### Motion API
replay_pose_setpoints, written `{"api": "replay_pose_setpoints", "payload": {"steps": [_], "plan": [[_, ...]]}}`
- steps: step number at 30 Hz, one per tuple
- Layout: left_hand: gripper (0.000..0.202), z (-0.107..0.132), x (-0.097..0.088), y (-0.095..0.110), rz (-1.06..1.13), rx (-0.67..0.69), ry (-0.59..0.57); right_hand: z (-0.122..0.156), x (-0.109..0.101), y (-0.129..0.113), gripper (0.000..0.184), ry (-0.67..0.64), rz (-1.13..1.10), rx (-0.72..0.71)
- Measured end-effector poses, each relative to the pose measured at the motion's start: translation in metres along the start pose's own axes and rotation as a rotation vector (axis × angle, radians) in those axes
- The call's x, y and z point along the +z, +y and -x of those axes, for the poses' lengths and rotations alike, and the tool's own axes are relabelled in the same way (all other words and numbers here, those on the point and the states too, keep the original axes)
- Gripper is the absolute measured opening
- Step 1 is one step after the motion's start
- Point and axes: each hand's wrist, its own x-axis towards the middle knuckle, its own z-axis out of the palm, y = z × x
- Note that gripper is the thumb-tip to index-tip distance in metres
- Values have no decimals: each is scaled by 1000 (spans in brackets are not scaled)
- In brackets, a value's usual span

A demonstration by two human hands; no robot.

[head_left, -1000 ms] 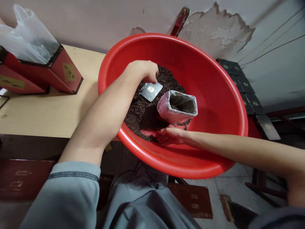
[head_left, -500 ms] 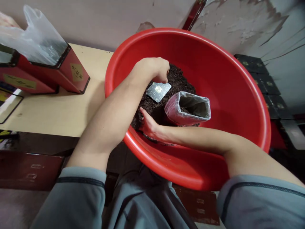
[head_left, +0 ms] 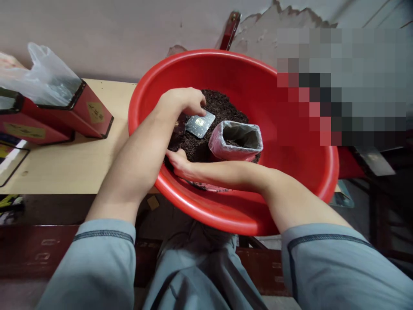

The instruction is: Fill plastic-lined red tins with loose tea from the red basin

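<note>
My left hand [head_left: 194, 100] hangs over a heap of dark, dried tea leaves [head_left: 222, 107], its fingers loosely bent but apart. Just below its fingertips lies a silver-grey patterned card or lid [head_left: 200, 125]; whether they touch I cannot tell. Closer to the near rim, my right hand [head_left: 179, 162] reaches into the leaves with fingers stretched and thumb raised; the fingertips are partly hidden. A pink container lined with a clear plastic bag [head_left: 237, 144] stands open in the leaves, some leaves inside it. All of this sits in a large red basin [head_left: 277, 181].
Left of the basin, red tins [head_left: 93, 110] stand on a pale wooden board [head_left: 64, 168], one with a plastic bag [head_left: 51, 77] rising from it. Another person's hand [head_left: 9, 61] is at that bag. A wall lies behind; the right background is blurred out.
The view has shifted, so the basin appears farther left. My left hand has moved left relative to the silver card and its fingers look looser. My right hand has slid slightly left.
</note>
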Motion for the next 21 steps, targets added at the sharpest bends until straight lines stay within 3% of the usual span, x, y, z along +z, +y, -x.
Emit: {"api": "replay_pose_setpoints", "payload": {"steps": [3, 5, 11, 18, 21], "plan": [[70, 7, -4, 4, -38, -21, -23, -1, 2, -10, 23, 148, 27, 38], [69, 12, -6, 7, -67, -38, -35, -1, 0, -17, 15, 173, 20, 18], [64, 19, -10, 7, -116, -93, -63, 14, -28, -44, 16, 72, 21, -43], [68, 21, -15, 6, -101, -118, -69, 63, -62, -94, 19, 5, -58, -28], [67, 22, -16, 7, -115, -123, -71, 81, -82, -117, 18, 36, -43, -78]]}}
